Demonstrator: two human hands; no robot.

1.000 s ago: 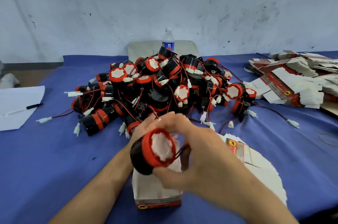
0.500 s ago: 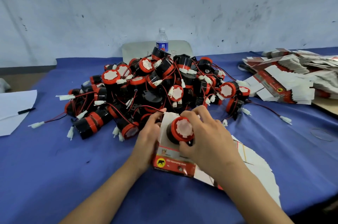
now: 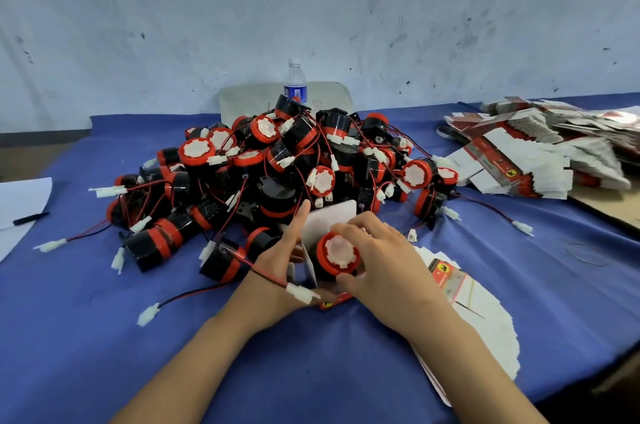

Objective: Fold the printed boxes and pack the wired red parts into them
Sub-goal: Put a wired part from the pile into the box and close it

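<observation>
Now | red part [image 3: 337,255] partway in box [image 3: 330,215] | right hand [image 3: 384,261] grips part

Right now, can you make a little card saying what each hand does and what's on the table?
Left hand: holds the white printed cardboard box open
Right hand: grips a round red-and-black wired part in its mouth
Behind: big pile of the same parts
Right side: fanned flat white boxes
Far back: clear plastic water bottle
Table: blue cloth
</observation>
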